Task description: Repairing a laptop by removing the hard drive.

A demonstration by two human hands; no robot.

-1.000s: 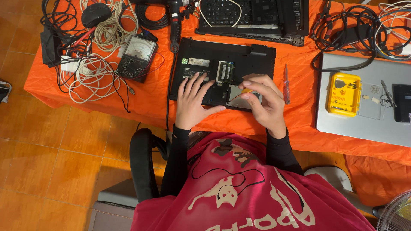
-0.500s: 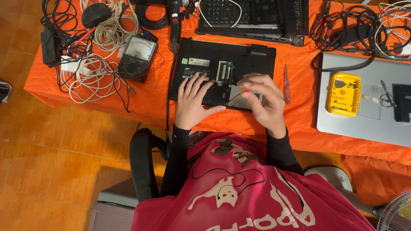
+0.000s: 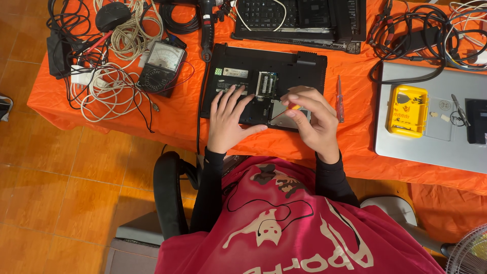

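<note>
- At the far left of the orange-covered worktop lies a tangle of white cables, with a black mouse above it and a black analogue meter with a pale dial face just to the right.
- The left hand lies flat, fingers spread, on the underside of the black laptop, holding nothing; it seems to steady the case.
- The laptop lies bottom-up in the middle of the worktop with a cover off, so that a green memory strip and a silver bay show. Small white and green rectangular labels sit on its upper left part.
- The right hand hovers over the open bay, its grip pinched on a thin screwdriver with an orange handle, tip angled down into the bay. By my judgement a screw by the bay is being worked; the next move calls for keeping the tip seated and upright while the case is kept from sliding.
- A second slim screwdriver lies just right of the laptop.
- Farther right, a yellow rectangular case rests on a closed silver laptop.
- Above, another dismantled dark laptop lies apart.
</note>
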